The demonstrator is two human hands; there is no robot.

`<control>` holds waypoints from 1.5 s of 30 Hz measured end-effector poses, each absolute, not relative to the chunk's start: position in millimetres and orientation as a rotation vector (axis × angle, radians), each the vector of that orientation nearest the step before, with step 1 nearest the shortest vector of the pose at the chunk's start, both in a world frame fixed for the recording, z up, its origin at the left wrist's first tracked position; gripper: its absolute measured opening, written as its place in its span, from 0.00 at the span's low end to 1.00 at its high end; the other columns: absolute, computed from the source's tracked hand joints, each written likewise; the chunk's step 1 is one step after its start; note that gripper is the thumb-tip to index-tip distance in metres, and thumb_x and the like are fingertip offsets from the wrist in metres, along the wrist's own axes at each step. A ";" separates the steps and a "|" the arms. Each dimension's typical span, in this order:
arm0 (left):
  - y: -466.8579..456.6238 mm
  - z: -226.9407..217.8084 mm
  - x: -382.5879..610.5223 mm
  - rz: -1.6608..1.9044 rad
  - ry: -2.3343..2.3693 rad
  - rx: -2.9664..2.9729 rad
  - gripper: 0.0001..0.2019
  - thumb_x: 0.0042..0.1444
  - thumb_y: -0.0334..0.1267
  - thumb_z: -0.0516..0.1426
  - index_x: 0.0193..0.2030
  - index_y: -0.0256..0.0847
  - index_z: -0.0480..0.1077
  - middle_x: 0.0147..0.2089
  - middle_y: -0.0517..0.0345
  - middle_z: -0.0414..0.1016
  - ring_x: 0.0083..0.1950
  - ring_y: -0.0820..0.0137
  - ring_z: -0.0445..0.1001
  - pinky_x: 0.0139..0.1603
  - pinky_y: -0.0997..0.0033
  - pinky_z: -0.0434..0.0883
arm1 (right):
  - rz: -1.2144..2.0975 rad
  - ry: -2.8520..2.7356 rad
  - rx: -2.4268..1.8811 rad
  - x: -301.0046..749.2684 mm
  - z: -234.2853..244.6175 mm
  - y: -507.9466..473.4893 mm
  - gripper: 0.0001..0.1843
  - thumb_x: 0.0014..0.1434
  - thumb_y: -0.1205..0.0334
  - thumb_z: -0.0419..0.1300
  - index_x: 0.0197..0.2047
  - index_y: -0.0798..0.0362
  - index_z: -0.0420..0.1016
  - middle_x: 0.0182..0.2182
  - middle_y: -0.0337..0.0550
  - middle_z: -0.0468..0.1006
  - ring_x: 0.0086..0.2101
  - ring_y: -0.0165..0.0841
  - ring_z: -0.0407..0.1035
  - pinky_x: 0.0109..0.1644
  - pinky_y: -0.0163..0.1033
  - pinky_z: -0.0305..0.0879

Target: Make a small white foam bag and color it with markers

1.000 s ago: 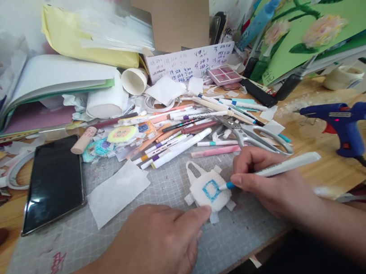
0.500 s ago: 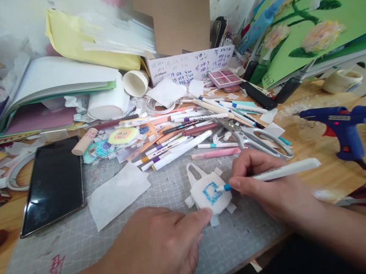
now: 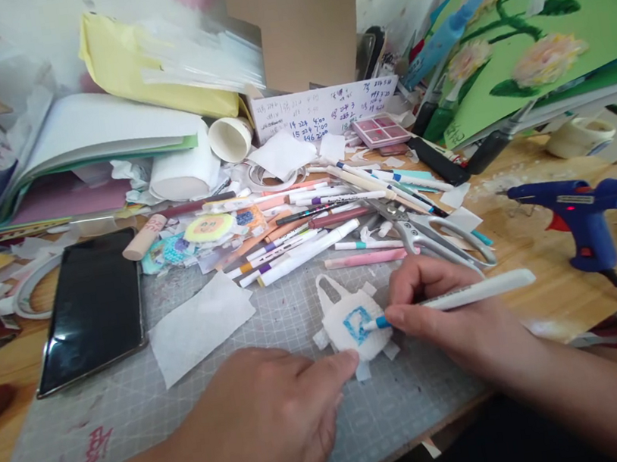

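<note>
A small white bag-shaped paper piece (image 3: 337,332) with a loop handle and several side tabs lies on the grey cutting mat (image 3: 196,411). A blue square outline is drawn on its front, with blue marks inside. My left hand (image 3: 276,411) is closed at its lower edge, one fingertip pressing on it; the other fingers are curled and partly hidden. In my right hand (image 3: 440,312) a white marker (image 3: 480,289) with a blue tip end is pinched, its nib touching the drawn square.
Behind the mat lies a heap of markers (image 3: 305,250) with scissors (image 3: 438,236). A black phone or tablet (image 3: 90,307) and a torn white sheet (image 3: 201,326) lie to the left. A blue hot glue gun (image 3: 579,216) with a lit red light stands on the right.
The marker's nib has moved slightly left and down within the square, and more blue shows inside it. My left hand stays at the paper bag's lower edge.
</note>
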State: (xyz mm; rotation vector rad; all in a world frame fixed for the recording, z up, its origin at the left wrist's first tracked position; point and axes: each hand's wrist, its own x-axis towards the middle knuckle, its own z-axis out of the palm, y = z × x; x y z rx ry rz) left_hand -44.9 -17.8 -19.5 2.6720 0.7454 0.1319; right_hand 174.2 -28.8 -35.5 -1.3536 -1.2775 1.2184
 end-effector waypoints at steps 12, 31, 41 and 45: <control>-16.5 -20.0 -44.6 0.082 0.723 2.669 0.13 0.60 0.30 0.47 0.45 0.41 0.70 0.29 0.60 0.79 0.27 0.66 0.77 0.26 0.71 0.68 | 1.193 -1.253 -1.361 172.9 -33.6 -29.6 0.10 0.49 0.62 0.64 0.23 0.52 0.65 0.18 0.34 0.67 0.20 0.25 0.59 0.22 0.31 0.57; -18.4 -18.8 -45.7 0.126 0.734 2.668 0.14 0.59 0.30 0.48 0.46 0.41 0.71 0.29 0.59 0.79 0.26 0.67 0.77 0.26 0.72 0.69 | 1.235 -1.243 -1.361 172.6 -35.0 -29.3 0.11 0.50 0.61 0.64 0.24 0.52 0.66 0.18 0.34 0.67 0.20 0.26 0.60 0.22 0.31 0.59; -16.6 -16.5 -45.0 0.064 0.770 2.669 0.15 0.58 0.29 0.49 0.49 0.42 0.70 0.30 0.59 0.80 0.28 0.68 0.78 0.28 0.73 0.70 | 1.195 -1.318 -1.399 170.6 -33.5 -26.9 0.11 0.50 0.62 0.65 0.23 0.52 0.66 0.18 0.34 0.68 0.19 0.25 0.60 0.21 0.30 0.58; -17.1 -15.9 -44.5 0.086 0.755 2.662 0.15 0.59 0.29 0.48 0.48 0.42 0.70 0.30 0.59 0.80 0.27 0.69 0.78 0.27 0.74 0.69 | 1.178 -1.324 -1.412 170.7 -34.1 -27.4 0.11 0.50 0.61 0.64 0.23 0.52 0.66 0.18 0.35 0.68 0.19 0.26 0.60 0.21 0.31 0.58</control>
